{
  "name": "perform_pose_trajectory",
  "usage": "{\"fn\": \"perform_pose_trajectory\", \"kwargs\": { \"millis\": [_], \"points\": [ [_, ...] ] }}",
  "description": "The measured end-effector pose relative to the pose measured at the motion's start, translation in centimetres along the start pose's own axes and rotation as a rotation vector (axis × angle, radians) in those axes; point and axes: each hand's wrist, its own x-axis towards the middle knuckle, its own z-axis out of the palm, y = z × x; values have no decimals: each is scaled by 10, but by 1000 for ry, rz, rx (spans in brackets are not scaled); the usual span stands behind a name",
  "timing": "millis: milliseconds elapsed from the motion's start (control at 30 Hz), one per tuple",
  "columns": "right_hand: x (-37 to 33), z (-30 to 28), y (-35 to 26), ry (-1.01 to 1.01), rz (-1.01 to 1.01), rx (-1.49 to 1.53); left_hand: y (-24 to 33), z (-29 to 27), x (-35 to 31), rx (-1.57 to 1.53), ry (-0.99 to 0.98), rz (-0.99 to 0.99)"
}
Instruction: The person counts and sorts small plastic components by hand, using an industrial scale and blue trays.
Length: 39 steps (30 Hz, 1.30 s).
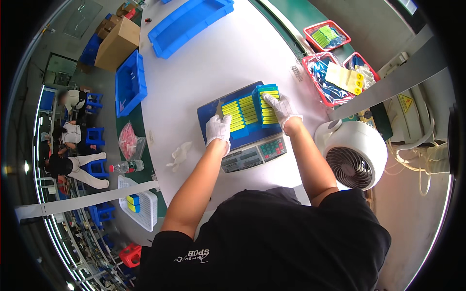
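Observation:
A scale [252,156] stands before me, its dark blue platform [208,112] carrying rows of blue pieces with yellow-green strips [240,113]. My right hand [280,110], in a white glove, grips a separate row of these blue-and-yellow pieces [267,99] at the platform's right side. That row stands slightly higher than the others and angles against them. White-gloved too, my left hand [218,130] rests against the left end of the rows, fingers extended and holding nothing that I can see. The undersides of both hands are hidden.
A white glove [179,156] lies left of the scale. Blue trays [189,29] stand farther off; a blue bin [130,82] sits at the left edge. Red baskets [310,72] stand at the right, above a white fan [353,153]. A bottle [127,166] and white basket [148,213] are at left.

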Motion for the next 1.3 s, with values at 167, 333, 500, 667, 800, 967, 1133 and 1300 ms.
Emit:
{"fn": "perform_pose_trajectory", "kwargs": {
  "millis": [167,333,500,667,800,967,1133,1300],
  "points": [
    [-13,17,-17,-129,8,134,13,-29,-37,-407,22,-3],
    [-31,26,-28,-187,-11,89,48,-53,-64,-564,-168,124],
    [-52,56,-28,-267,-77,138,68,-50,-87,-622,-444,200],
    [-57,70,-12,-211,-144,132,62,-38,-90,-569,-323,252],
    [-57,66,-12,-200,-107,23,57,-41,-87,-568,-388,187],
    [-55,57,-19,-250,-161,54,57,-48,-82,-587,-414,116],
    [-5,21,-27,-47,-21,41,46,-46,-66,-583,-118,113],
    [16,28,0,-67,-30,-280,8,-27,-39,-441,-172,15]
  ]
}}
